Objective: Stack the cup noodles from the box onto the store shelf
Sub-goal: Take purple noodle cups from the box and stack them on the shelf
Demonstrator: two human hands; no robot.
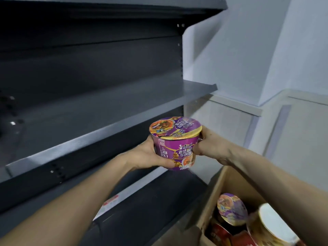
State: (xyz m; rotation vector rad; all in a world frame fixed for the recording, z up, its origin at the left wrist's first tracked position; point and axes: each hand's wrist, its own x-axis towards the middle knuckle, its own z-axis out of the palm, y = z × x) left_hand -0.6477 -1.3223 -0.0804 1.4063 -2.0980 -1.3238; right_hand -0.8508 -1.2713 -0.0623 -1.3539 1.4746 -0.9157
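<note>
Left grip (pixel 147 155), right grip (pixel 211 144) clasp cup (pixel 177 144); arms extended.

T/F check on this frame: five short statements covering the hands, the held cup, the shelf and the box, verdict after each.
1. Both hands hold the purple cup. True: the left hand and the right hand grip the purple cup from opposite sides.
2. The purple cup stands on the middle shelf. False: it is held in the air in front of the middle shelf, touching no shelf.
3. The cardboard box is empty. False: the cardboard box holds more cups, among them a second purple one and a red one.
4. The held cup is roughly upright, lid on top. True.
5. The box lies to the lower right of the hands. True.
</note>
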